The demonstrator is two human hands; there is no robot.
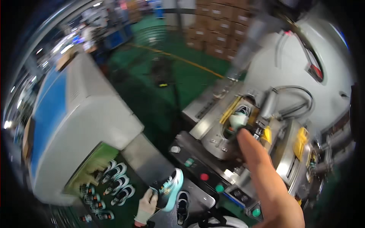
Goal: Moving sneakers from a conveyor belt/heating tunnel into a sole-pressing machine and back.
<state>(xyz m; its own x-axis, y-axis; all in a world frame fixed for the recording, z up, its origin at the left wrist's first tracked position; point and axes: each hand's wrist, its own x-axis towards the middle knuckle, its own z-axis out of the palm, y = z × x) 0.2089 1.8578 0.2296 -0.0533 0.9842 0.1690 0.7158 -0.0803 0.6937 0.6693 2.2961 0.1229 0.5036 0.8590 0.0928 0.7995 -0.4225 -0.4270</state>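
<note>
My left hand [147, 207], in a pale glove, is closed on the heel end of a sneaker [173, 192] with a turquoise and white sole. That sneaker is tilted above the metal table [197, 193]. Right beside it lies a dark shoe [182, 207] with its opening up. My right arm reaches far forward into a machine [218, 146]. At its end, my right hand [238, 121], also in a pale glove, is at a black-and-white shoe [243, 110] within the machine's opening. Blur and the small size hide its fingers, so its grip cannot be made out.
Several sneakers [118, 184] stand in rows on a green surface under a white and blue housing [87, 114] at left. A red button [204, 177] and green buttons [219, 188] line the machine's front. Yellow parts [300, 142] are at right. Stacked cartons [216, 30] stand far back.
</note>
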